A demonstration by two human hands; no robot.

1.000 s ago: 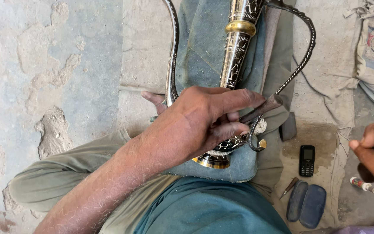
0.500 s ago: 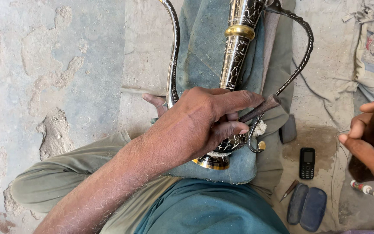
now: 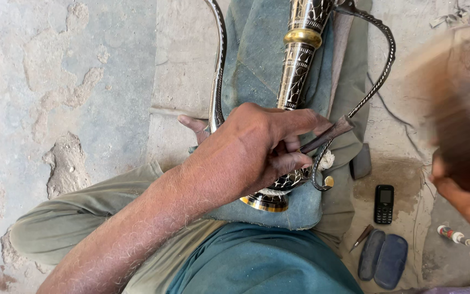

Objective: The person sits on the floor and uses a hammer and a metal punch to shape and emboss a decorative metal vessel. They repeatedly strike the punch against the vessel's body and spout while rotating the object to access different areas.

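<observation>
An ornate black-and-silver metal ewer (image 3: 299,65) with a brass ring, a curved spout (image 3: 217,81) and a twisted handle (image 3: 383,71) lies on a blue-grey cushion (image 3: 254,49) across my lap. My left hand (image 3: 257,149) rests on its body. The fingers pinch a thin dark chisel (image 3: 328,134) whose tip is set against the metal. At the right edge my right hand (image 3: 461,188) grips a brown tool (image 3: 450,109) raised above it. That tool is motion-blurred and its shape is unclear.
On the concrete floor to the right lie a small black phone (image 3: 383,203), a dark open case (image 3: 383,256), a short pointed tool (image 3: 362,237), a small tube (image 3: 453,235) and a dark block (image 3: 361,161). My bent leg (image 3: 77,218) fills the lower left.
My right hand has lifted the brown tool upward, and it is now blurred. My left hand, the chisel and the ewer have hardly moved.
</observation>
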